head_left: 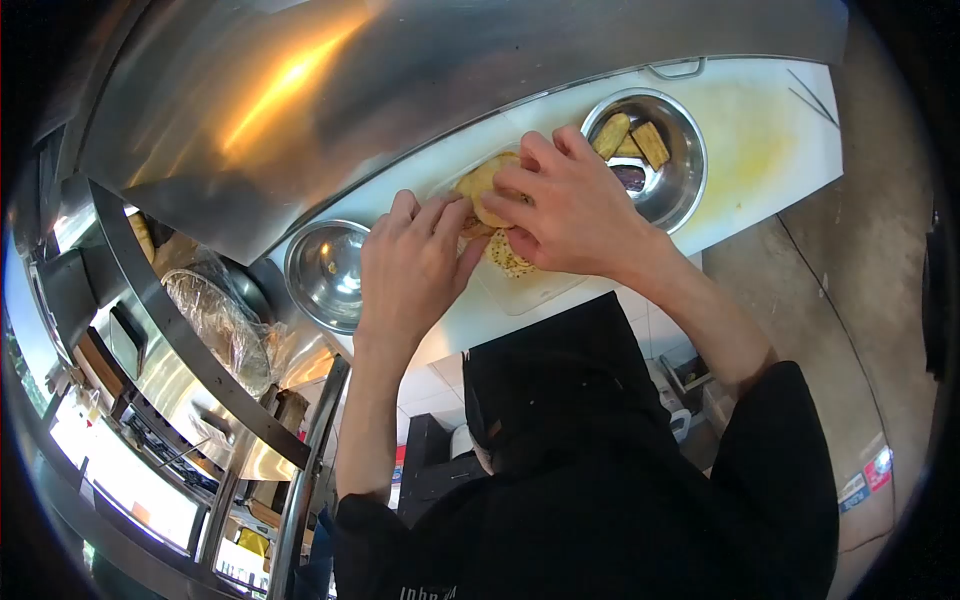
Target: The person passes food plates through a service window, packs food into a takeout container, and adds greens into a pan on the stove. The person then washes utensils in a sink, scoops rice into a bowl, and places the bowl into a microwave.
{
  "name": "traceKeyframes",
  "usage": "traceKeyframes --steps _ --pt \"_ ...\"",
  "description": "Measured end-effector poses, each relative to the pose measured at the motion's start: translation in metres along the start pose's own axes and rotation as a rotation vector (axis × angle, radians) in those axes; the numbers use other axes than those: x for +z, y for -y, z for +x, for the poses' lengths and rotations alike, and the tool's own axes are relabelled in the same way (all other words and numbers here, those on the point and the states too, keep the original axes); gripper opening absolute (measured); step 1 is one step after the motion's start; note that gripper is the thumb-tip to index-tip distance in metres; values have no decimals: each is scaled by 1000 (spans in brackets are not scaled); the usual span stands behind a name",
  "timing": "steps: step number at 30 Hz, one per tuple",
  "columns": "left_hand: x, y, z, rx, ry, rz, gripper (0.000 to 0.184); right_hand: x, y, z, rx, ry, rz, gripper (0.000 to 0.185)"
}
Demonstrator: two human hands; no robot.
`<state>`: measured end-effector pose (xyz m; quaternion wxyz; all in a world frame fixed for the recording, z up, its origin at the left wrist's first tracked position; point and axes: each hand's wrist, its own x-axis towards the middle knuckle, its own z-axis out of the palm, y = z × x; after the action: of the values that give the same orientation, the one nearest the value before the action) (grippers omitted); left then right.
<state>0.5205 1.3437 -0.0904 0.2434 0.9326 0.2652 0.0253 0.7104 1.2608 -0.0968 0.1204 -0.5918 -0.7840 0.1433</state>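
Left hand (410, 265), right hand (575, 205) pinched yellow food (480, 184) over tray (537, 292), likely steadying it! Bowl (320, 285) sat, presumably handy, left end of counter (785, 115).

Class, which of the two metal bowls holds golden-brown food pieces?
The right bowl, beside the right hand; the left bowl, beside the left hand, shows none.

"What's the counter (755, 110) like?"

"White, with yellow staining toward its right end."

"And lying on it?"

"A steel bowl (310, 295) at the left, a clear flat tray (545, 286) midway, a second steel bowl (686, 160) right of that, and a thin V-shaped utensil (819, 107) near the far right corner."
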Motion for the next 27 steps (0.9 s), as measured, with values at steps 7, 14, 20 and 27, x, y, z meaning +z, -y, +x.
traceKeyframes --steps 7,14,20,27 --pt "-5 -2 1 -12 37 -28 30 -6 -7 1 -96 73 -67 33" --pt "-8 23 27 -67 -156 -243 22 11 66 -137 1270 -360 1092 21" --pt "6 19 52 -226 205 -576 25 78 106 -112 1245 -453 1734 25" --pt "22 24 37 -78 249 -418 19 90 129 -100 1175 -857 1264 22"
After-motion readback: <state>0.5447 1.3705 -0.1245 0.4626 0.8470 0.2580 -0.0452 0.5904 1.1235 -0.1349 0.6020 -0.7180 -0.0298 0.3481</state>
